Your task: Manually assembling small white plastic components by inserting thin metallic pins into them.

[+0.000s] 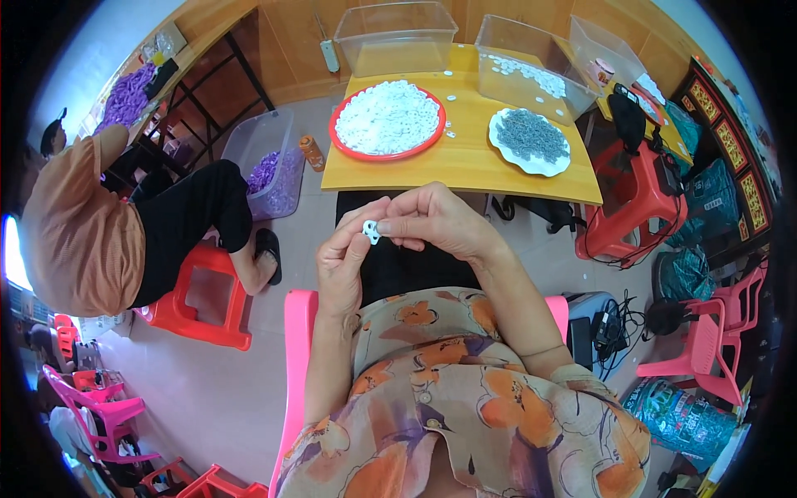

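Note:
Between the fingertips of both hands, above my lap, is a small white plastic piece (371, 231) with holes in it. My left hand (342, 257) pinches it from the left with thumb and fingers. From the other side my right hand (436, 222) closes on it, thumb pressed against its edge. Beyond my hands, on the yellow table (398, 178), stands a red round tray (334, 133) heaped with small white pieces (386, 119). To its right a white scalloped plate (531, 168) carries a pile of small grey metal parts (531, 135).
Clear plastic bins (394, 37) stand at the table's far side; one holds white pieces. At left a person (83, 220) sits on a red stool (195, 307) beside a bin of purple pieces (278, 178). Red stools (623, 195) and cables (614, 324) lie to the right.

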{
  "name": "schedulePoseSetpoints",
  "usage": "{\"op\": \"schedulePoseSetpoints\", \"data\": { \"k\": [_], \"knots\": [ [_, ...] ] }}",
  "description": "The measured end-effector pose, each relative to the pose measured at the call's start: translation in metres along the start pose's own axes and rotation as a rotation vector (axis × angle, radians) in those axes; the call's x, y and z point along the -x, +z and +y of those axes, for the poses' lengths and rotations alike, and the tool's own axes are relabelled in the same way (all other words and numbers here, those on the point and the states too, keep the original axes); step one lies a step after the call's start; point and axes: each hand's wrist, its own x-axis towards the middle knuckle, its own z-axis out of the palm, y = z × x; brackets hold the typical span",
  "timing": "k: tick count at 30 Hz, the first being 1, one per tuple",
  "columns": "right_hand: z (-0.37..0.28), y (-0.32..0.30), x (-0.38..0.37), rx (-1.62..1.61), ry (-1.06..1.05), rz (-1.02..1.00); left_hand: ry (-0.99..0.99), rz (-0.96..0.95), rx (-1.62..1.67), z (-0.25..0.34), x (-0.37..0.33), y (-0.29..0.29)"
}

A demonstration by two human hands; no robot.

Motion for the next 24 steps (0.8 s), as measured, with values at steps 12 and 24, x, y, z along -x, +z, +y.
{"op": "schedulePoseSetpoints", "data": {
  "k": [12, 24],
  "knots": [
    [-0.002, 0.041, -0.006, 0.839, -0.496, 0.158, -0.119, 0.258, 0.193, 0.011, 0.006, 0.004],
    [0.001, 0.056, 0.011, 1.035, -0.631, 0.33, 0.121, 0.207, 0.015, 0.03, 0.02, 0.026]
  ]
}}
